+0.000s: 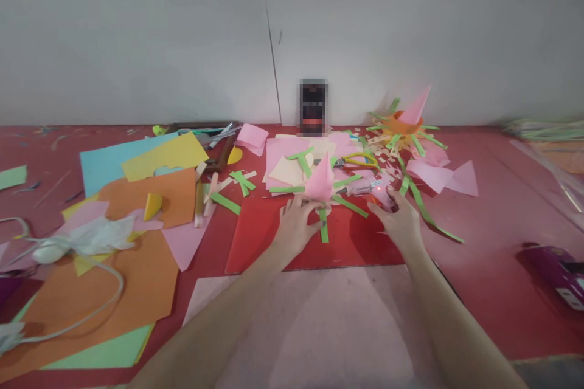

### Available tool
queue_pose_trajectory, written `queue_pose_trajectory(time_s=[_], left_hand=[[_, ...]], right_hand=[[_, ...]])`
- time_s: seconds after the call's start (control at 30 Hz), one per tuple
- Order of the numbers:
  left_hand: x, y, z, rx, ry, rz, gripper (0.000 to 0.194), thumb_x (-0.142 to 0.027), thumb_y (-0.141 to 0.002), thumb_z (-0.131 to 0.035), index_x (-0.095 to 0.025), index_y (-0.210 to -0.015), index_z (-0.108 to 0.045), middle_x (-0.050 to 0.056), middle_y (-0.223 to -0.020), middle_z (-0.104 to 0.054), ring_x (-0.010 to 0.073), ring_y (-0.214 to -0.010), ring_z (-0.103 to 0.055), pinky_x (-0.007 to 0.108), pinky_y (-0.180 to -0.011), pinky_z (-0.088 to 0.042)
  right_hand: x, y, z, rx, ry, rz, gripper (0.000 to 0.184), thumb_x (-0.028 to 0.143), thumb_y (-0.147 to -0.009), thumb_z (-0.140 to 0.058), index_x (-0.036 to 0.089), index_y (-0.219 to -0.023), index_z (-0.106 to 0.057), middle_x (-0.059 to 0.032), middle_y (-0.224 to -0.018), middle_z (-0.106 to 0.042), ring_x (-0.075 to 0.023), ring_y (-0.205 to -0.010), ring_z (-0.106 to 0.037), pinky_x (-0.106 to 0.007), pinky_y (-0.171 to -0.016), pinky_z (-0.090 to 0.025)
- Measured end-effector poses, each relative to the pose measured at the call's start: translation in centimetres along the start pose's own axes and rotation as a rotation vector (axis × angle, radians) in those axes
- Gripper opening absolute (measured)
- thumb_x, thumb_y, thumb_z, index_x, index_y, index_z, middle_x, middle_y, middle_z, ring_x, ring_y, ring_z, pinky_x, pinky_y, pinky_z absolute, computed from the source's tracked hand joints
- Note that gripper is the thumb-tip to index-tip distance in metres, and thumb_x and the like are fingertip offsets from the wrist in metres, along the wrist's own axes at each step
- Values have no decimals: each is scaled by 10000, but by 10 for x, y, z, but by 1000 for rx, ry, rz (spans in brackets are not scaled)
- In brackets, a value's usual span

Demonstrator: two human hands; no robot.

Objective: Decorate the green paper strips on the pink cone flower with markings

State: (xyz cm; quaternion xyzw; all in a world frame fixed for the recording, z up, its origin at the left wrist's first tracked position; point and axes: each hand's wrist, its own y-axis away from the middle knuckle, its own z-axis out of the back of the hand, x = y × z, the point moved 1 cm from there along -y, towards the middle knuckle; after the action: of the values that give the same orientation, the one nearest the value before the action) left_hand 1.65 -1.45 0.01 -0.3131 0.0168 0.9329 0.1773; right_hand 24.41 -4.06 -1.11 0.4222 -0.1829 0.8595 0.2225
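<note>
A pink paper cone (320,179) with green paper strips (349,205) spreading from its base stands at the far edge of a red sheet (255,243). My left hand (294,228) rests at the cone's base, fingers curled on it and on a green strip (323,231). My right hand (401,222) lies to the right, fingers bent down over a small pink and silver object (381,191) with a red glow; what it is, I cannot make out. A finished orange and pink paper flower (404,121) stands at the back right.
Orange, yellow, blue, green and pink paper sheets (137,194) cover the left of the red table. A white cable (91,310) loops over them. Yellow-handled scissors (360,161) lie behind the cone. A purple device (559,270) sits at the right. A blurred dark object (313,106) leans on the wall.
</note>
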Motion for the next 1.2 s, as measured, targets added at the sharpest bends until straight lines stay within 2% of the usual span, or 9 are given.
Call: queue_pose_trajectory(time_s=[0.13,0.33,0.47,0.6,0.73,0.93,1.07,1.2], left_hand=[[1,-1,-1,-10,5,-1,348,-259,-721,-648,-323,-1055,-579,14,-1054,-499,224,-994,-474,431,-870,-336],[-1,2,2,-87,73,-40,295,-236,-720,-648,-318,-998,-598,0,-1009,-544,204,-953,-522,416,-858,-378],[1,-1,5,-235,154,-48,112,-239,-797,-552,-231,-902,-592,14,-942,-566,140,-824,-567,301,-756,-459],[1,-16,15,-422,173,-56,161,-205,-802,-534,-209,-961,-562,39,-952,-560,143,-854,-557,283,-754,-470],[-12,-39,26,-519,154,-103,221,-232,-760,-597,-214,-977,-553,52,-987,-569,179,-943,-539,316,-812,-455],[-37,-64,24,-532,113,-132,268,-239,-727,-638,-188,-972,-544,68,-1008,-579,200,-956,-552,350,-825,-447],[-42,-67,25,-541,84,-130,176,-168,-739,-609,-183,-908,-560,56,-942,-606,199,-911,-571,353,-803,-442],[-47,-63,38,-557,69,-154,159,-149,-754,-589,-196,-905,-570,38,-930,-620,179,-880,-578,328,-792,-440]], right_hand=[[2,0,0,5,-2,-14,604,466,-589,-649,157,-1104,-588,-93,-1005,-634,-241,-907,-572,-344,-805,-436],[0,-5,0,-21,-32,-37,602,462,-576,-658,155,-1089,-597,-93,-975,-631,-229,-853,-570,-336,-772,-434],[1,-10,4,-81,-52,-64,579,462,-558,-665,139,-1037,-615,-67,-828,-618,-208,-737,-545,-337,-703,-430],[6,-12,9,-96,-124,-92,463,441,-564,-663,144,-916,-623,-9,-684,-554,-154,-627,-480,-285,-622,-402],[7,-12,9,-90,-200,-116,412,436,-555,-671,149,-844,-611,15,-653,-504,-130,-600,-446,-254,-585,-378],[1,-16,10,-105,-227,-93,404,450,-567,-658,140,-822,-611,17,-649,-503,-128,-603,-439,-247,-583,-365],[-6,-20,9,-131,-282,-81,457,490,-549,-653,131,-830,-617,7,-654,-524,-136,-614,-449,-249,-579,-368],[-9,-21,8,-140,-320,-78,483,514,-543,-647,129,-833,-621,0,-669,-543,-139,-626,-461,-250,-584,-373]])
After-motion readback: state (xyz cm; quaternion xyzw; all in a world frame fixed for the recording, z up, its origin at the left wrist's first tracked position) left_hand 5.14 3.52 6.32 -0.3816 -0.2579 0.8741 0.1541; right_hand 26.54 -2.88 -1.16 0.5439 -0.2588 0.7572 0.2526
